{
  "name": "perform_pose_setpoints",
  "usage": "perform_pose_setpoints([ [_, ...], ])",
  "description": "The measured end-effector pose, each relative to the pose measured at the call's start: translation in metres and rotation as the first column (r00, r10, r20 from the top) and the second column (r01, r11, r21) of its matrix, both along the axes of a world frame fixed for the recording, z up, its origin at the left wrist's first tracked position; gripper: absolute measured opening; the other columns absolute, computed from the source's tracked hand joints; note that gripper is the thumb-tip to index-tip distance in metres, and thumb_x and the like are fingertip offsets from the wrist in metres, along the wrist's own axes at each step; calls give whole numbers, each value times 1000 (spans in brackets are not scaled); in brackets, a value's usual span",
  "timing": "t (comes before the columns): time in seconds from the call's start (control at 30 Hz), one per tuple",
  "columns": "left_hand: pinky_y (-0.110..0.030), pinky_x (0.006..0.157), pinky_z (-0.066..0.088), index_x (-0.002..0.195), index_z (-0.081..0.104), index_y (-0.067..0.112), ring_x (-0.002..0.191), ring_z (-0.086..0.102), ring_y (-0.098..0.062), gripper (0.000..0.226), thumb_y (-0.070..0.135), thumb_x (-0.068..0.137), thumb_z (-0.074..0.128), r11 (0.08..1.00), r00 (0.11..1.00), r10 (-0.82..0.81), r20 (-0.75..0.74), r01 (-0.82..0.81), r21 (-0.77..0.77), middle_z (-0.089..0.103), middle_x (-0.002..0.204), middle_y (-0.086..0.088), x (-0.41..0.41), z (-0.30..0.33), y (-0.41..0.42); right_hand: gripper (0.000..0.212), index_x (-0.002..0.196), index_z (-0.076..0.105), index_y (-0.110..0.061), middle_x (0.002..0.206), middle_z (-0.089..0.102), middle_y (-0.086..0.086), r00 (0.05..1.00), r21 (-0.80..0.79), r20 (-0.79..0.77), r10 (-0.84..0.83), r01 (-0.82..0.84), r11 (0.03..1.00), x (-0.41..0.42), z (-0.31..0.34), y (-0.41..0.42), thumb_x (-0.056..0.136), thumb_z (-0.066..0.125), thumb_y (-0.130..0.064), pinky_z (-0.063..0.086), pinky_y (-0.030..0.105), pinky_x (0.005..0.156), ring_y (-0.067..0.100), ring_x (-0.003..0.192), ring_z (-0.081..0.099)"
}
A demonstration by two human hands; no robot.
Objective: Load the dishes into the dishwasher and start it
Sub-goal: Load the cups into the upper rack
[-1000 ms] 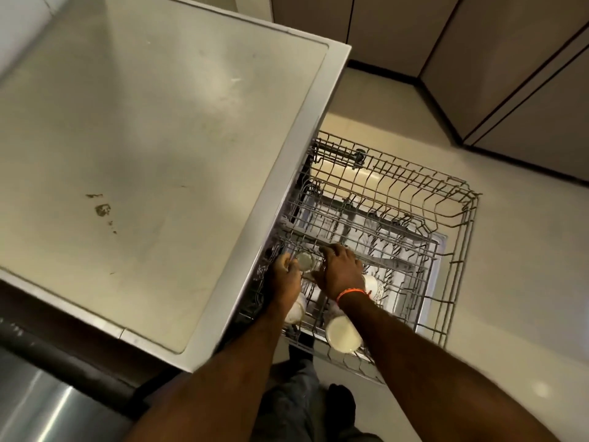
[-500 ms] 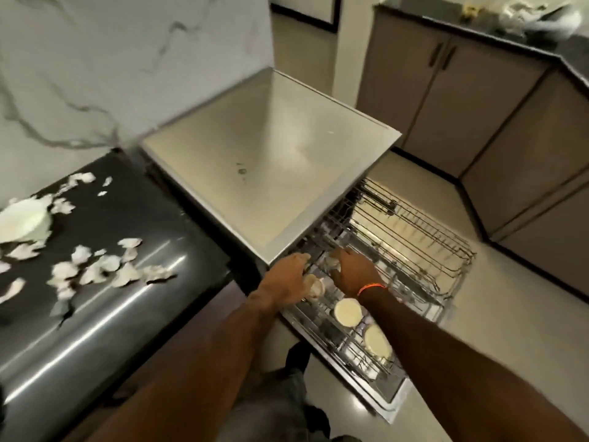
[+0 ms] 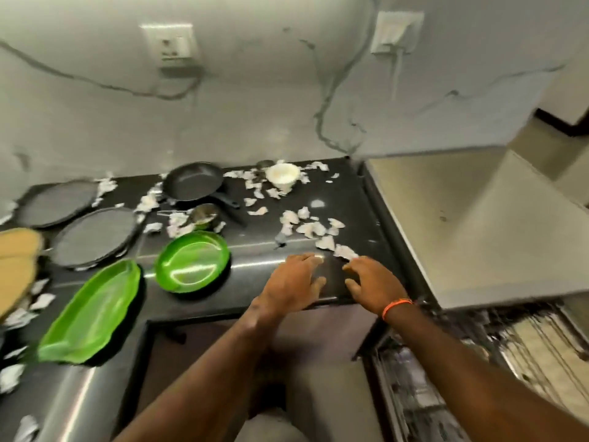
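Note:
Both my hands hover empty over the front of the black counter (image 3: 344, 202). My left hand (image 3: 294, 283) and my right hand (image 3: 373, 282) have spread, relaxed fingers and hold nothing. Left of them lie a round green plate (image 3: 192, 261) and an oval green tray (image 3: 90, 309). Farther back are a black frying pan (image 3: 192, 181), a small steel bowl (image 3: 204, 215), a white bowl (image 3: 282, 175) and two dark round griddles (image 3: 94, 236). The dishwasher (image 3: 478, 224) stands at the right with its pulled-out racks (image 3: 478, 362) blurred at lower right.
White torn scraps (image 3: 309, 228) are scattered over the counter, some just beyond my fingertips. Tan wooden boards (image 3: 16, 260) sit at the far left edge. Wall sockets (image 3: 170, 44) with cords hang above on the marble wall.
My view swung left and up from the dishwasher rack to the counter. Both hands left the cups in the rack and now reach empty over the counter's front edge.

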State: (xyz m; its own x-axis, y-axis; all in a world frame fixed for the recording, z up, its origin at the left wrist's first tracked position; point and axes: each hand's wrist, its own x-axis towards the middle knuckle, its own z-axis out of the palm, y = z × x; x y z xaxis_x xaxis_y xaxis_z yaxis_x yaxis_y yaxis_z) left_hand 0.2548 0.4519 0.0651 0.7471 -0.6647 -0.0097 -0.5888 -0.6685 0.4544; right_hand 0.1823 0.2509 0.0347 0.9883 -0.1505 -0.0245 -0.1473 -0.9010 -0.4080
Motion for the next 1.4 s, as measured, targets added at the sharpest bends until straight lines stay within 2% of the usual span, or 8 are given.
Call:
perform_pose_setpoints([
  [0.17,-35,112,36,134,62,18,133,49,-26,44,34,93,65,978,977,209,46,-210,1,56,144,-5,50,-2,90,39,120,68,-22,138,54,3,988,-42,2,156,-156,987,92,12,72,81,67,-27,45,39,105,26,125,54],
  [0.27,-34,110,37,130,65,16,132,50,-26,43,32,90,69,951,951,308,25,-307,-48,59,140,-6,82,-7,134,45,129,60,-23,137,53,0,977,19,-15,211,-211,977,152,19,114,84,63,-27,45,37,104,24,123,55],
  [0.47,-31,115,33,140,56,17,139,45,-23,56,33,89,70,890,896,444,3,-441,-116,51,150,-5,151,-15,194,64,148,41,-24,150,46,1,969,101,-45,243,-237,966,254,23,186,89,64,-32,39,37,111,22,135,48],
  [0.63,-31,116,30,145,50,15,142,40,-22,59,31,92,69,883,893,450,-24,-448,-141,46,154,-8,194,-22,218,75,152,35,-24,154,43,3,976,191,-77,204,-186,964,298,16,223,84,65,-32,40,43,112,24,137,47],
  [0.97,-32,120,31,144,51,11,146,38,-21,61,24,87,70,879,897,420,-138,-440,-186,47,153,-10,236,-42,217,97,156,22,-22,159,37,3,954,228,-208,218,-169,959,333,5,235,76,77,-32,37,36,114,22,142,40],
  [1.1,-31,120,30,143,52,12,148,35,-18,62,17,84,72,869,894,427,-137,-447,-213,48,153,-10,246,-47,214,95,157,24,-18,161,33,3,960,258,-173,222,-173,951,337,0,242,80,78,-28,30,32,116,20,146,34],
  [1.27,-28,120,28,142,51,15,152,28,-18,67,4,78,68,861,895,426,-130,-446,-244,47,154,-9,253,-49,213,94,155,29,-23,157,40,0,978,322,-94,188,-149,935,337,0,242,76,78,-34,34,35,116,17,143,39],
  [1.4,-40,116,37,145,46,20,146,36,-29,78,10,74,76,868,900,423,-109,-436,-239,50,150,-11,256,-46,213,96,151,32,-31,145,52,-7,987,386,-31,161,-136,912,333,10,236,68,79,-45,42,37,111,13,131,50],
])
